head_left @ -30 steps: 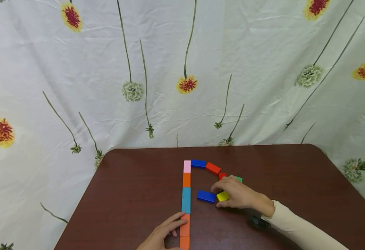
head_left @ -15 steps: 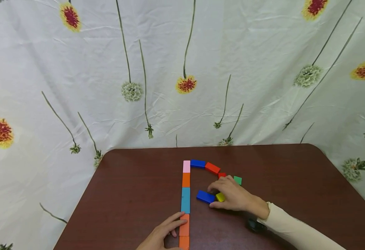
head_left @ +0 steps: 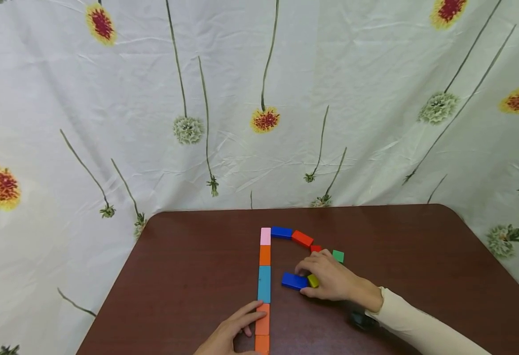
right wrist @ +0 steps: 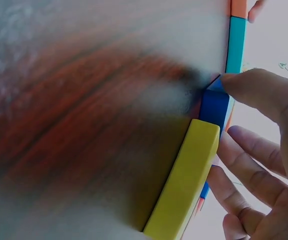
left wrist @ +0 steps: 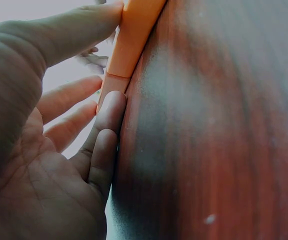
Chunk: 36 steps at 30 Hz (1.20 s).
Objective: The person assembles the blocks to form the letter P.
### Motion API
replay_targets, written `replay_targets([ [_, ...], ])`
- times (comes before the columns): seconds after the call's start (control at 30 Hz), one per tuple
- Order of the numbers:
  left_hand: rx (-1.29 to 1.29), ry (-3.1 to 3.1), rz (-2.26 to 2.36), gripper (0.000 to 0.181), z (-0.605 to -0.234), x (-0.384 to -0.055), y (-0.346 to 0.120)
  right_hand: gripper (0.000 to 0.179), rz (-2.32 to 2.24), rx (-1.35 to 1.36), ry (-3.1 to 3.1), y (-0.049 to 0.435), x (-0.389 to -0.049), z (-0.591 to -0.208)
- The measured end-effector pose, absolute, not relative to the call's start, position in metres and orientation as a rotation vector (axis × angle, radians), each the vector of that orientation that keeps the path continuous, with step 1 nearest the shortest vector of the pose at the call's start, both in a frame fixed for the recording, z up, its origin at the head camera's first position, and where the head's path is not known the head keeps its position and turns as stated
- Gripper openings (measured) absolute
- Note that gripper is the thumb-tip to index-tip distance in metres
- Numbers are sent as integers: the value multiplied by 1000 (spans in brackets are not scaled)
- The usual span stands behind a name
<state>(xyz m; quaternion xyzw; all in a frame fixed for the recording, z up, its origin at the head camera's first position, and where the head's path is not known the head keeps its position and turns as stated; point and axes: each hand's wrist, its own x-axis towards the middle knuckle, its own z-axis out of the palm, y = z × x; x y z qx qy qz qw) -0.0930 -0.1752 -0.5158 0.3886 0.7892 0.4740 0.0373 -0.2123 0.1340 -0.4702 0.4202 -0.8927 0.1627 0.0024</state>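
My right hand pinches the right end of a dark blue block between thumb and fingers. Against that end lies a yellow block, partly under the palm in the head view. A straight column of blocks runs up the table: pink, orange, light blue, then two more orange blocks. My left hand rests along the lower orange blocks, fingers fairly straight and touching their left side.
From the pink block's right side, a second blue block and a red block curve away. Another red block and a green block are partly covered by the right hand. Behind the brown table hangs a flowered cloth.
My right hand has shifted slightly left from over the yellow block to the blue block's end. The blue block has moved a little right and turned straighter. The left hand stays put.
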Motion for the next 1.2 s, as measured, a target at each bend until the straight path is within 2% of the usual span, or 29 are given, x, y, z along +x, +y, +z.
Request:
replay_targets([
  [0.13, 1186, 2422, 1455, 63, -514, -92, -175, 34, 584, 1305, -2776, 140, -213, -466],
  [0.37, 1183, 2412, 1467, 65, -512, -92, -174, 32, 722, 1127, -2733, 174, -228, -457],
  [0.67, 1205, 2415, 1468, 64, -514, -92, -176, 32, 887, 1025, -2738, 221, -242, -467],
  [1.2, 1230, 2419, 1471, 63, -517, -94, -176, 32, 986, 917, -2805, 231, -246, -491],
])
